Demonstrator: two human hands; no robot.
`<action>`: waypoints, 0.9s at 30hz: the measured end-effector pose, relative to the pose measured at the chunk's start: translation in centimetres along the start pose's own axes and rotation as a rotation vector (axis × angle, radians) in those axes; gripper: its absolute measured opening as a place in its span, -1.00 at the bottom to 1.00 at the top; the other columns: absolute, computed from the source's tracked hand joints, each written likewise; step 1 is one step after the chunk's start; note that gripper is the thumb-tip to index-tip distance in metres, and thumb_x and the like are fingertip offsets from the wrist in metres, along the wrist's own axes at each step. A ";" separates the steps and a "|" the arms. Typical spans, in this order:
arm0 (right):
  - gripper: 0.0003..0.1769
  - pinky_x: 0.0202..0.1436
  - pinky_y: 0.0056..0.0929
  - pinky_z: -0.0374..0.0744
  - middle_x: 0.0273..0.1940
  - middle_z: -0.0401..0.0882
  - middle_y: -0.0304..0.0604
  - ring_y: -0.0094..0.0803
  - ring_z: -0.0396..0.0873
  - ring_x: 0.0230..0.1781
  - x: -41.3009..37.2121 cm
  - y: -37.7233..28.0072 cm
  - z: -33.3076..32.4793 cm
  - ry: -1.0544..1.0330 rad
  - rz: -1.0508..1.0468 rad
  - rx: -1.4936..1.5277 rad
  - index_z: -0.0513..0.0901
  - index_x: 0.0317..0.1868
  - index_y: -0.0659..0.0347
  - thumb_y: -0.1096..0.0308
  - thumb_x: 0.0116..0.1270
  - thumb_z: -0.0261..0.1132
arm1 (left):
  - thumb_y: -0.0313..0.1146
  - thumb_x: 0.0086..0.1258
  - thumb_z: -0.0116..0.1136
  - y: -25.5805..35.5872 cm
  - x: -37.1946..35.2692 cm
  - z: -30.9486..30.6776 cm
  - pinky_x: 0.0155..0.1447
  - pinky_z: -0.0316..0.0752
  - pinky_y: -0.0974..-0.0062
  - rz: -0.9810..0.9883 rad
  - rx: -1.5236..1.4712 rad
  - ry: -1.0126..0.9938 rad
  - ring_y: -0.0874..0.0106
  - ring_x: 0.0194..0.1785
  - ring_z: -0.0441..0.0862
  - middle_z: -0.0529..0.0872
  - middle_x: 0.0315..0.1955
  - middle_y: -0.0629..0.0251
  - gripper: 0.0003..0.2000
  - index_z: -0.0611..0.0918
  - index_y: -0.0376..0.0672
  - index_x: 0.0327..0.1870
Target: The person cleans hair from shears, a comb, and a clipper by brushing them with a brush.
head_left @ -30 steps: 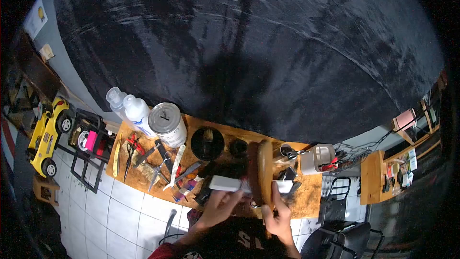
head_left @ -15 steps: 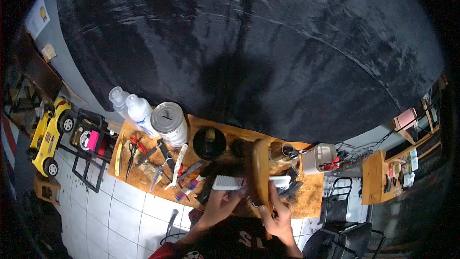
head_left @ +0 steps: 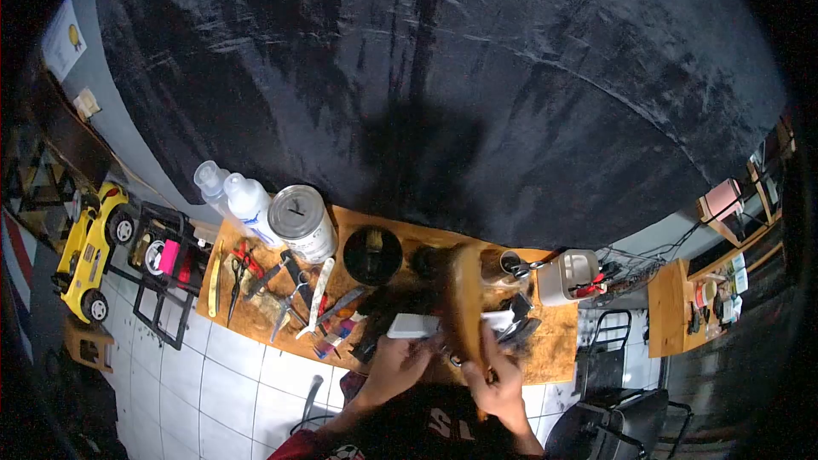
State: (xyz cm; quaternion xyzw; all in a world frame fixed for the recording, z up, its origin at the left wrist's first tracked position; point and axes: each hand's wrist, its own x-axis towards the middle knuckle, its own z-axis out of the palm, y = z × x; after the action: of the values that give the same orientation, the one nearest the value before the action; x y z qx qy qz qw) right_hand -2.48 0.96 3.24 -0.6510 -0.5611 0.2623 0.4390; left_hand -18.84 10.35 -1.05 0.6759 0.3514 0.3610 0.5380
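My left hand [head_left: 400, 368] is closed around a long white comb [head_left: 415, 326], which lies roughly level above the front of the table. In my right hand [head_left: 498, 385] is a wooden-backed brush [head_left: 464, 302], held upright by its lower end and smeared by motion. The brush crosses in front of the comb, hiding its middle, and the comb's far end shows to the right of the wood. The brush's dark bristle side faces my left hand. Just left of the comb are a razor and dark tools on the wooden table [head_left: 558, 345].
Scissors [head_left: 298, 285], razors and clips lie on the table's left part. Behind them stand a metal can [head_left: 302, 223] and a white bottle [head_left: 249, 202]. A black bowl [head_left: 372, 255] holds a brush. At the right sits a beige container [head_left: 569, 277]; a black chair [head_left: 613, 426] stands beyond.
The comb has tilted, so its teeth, visible before, no longer show. The brush has shifted slightly and is more blurred. Both hands keep their grip.
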 end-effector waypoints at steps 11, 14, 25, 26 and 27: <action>-0.33 -0.09 -0.45 0.65 0.13 0.55 0.16 -0.19 0.67 -0.02 0.9 -1.1 0.3 0.104 0.063 0.069 0.38 0.30 0.39 0.41 0.20 0.38 | -0.46 0.29 0.16 1.1 0.0 0.0 -0.12 0.53 0.38 0.150 0.083 -0.148 0.11 -0.20 0.67 0.68 -0.27 0.02 -0.81 0.61 -0.26 -0.10; -0.35 -0.02 -0.37 0.63 0.10 0.57 0.16 -0.15 0.67 -0.01 -0.1 -0.6 0.4 0.060 -0.140 -0.035 0.44 0.26 0.41 0.44 0.15 0.41 | -0.49 0.30 0.14 -0.2 0.1 0.1 -0.09 0.53 0.39 0.104 0.052 -0.017 0.23 -0.18 0.70 0.71 -0.24 0.08 -0.82 0.61 -0.30 -0.11; -0.39 0.04 -0.35 0.60 0.03 0.64 0.06 -0.18 0.68 -0.07 2.0 -0.7 0.7 0.088 -0.134 -0.024 0.56 0.18 0.29 0.39 0.08 0.49 | -0.46 0.29 0.17 -0.3 -0.1 -0.1 -0.14 0.54 0.36 0.081 0.051 -0.187 0.14 -0.15 0.71 0.70 -0.28 0.00 -0.77 0.59 -0.26 -0.04; -0.40 0.01 -0.37 0.61 -0.01 0.65 0.09 -0.21 0.69 -0.10 2.0 -0.8 0.6 0.054 -0.215 -0.052 0.55 0.17 0.34 0.42 0.08 0.48 | -0.46 0.29 0.16 -0.2 -0.1 -0.1 -0.13 0.55 0.37 0.058 0.024 -0.124 0.18 -0.15 0.71 0.71 -0.28 0.02 -0.78 0.59 -0.27 -0.05; -0.41 -0.02 -0.39 0.62 -0.05 0.67 0.11 -0.24 0.71 -0.14 1.9 -1.1 0.2 0.019 -0.295 -0.079 0.54 0.16 0.40 0.45 0.09 0.46 | -0.47 0.30 0.16 -0.2 -0.1 -0.1 -0.12 0.55 0.38 0.033 -0.004 -0.061 0.22 -0.15 0.72 0.71 -0.28 0.04 -0.78 0.60 -0.27 -0.06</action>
State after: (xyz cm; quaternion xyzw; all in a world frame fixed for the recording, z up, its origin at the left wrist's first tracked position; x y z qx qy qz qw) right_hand -2.81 2.81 4.37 -0.5808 -0.6563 0.1666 0.4519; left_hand -19.02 10.36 -1.19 0.6914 0.3229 0.3497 0.5435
